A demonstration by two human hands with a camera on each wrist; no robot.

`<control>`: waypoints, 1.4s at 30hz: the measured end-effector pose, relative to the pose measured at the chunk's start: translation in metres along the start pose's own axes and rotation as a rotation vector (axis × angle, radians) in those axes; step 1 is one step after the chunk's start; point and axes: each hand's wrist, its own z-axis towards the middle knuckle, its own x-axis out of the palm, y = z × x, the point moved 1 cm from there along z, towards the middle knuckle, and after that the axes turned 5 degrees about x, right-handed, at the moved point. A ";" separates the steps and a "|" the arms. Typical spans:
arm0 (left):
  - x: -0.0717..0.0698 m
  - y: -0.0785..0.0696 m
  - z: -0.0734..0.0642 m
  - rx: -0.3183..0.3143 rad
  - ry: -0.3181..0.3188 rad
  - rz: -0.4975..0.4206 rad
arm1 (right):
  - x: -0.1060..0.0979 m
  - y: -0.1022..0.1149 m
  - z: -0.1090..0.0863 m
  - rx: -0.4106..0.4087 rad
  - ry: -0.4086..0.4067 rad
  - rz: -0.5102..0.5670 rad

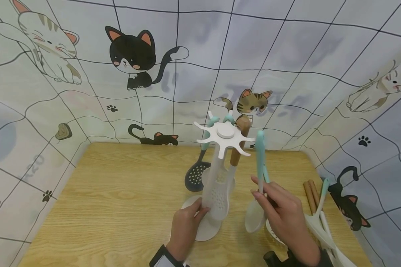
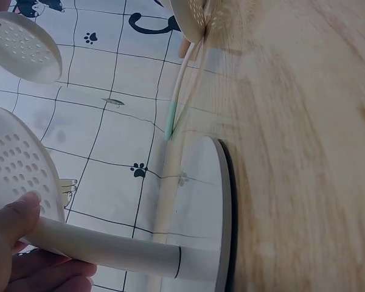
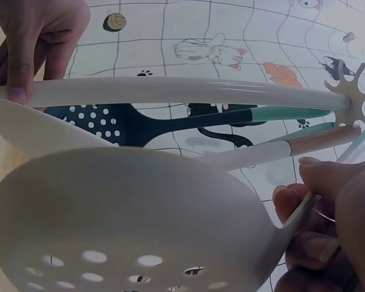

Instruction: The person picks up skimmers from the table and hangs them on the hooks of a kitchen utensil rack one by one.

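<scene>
A white utensil stand (image 1: 226,130) with curved hook arms rises from a round base (image 1: 208,228). My left hand (image 1: 187,224) grips its pole low down, the thumb right at the edge of a hanging white perforated spoon (image 2: 18,161). Also on the hooks are a dark skimmer (image 1: 195,176) with a mint handle and a white utensil with a wooden handle (image 1: 239,148). To the right of the stand, my right hand (image 1: 284,211) pinches a white slotted spoon (image 3: 128,213) by its mint handle (image 1: 260,152), head down. Its holes show in the right wrist view.
At the table's right edge lie several white utensils (image 1: 324,233) with mint and wooden handles. A perforated white utensil (image 2: 188,18) lies behind my right hand. Cat-patterned cloth (image 1: 200,55) encloses the wooden table (image 1: 120,200) at the back and sides.
</scene>
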 end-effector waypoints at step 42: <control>-0.003 0.001 0.000 0.024 -0.003 -0.027 | 0.040 0.005 -0.013 0.096 0.083 0.094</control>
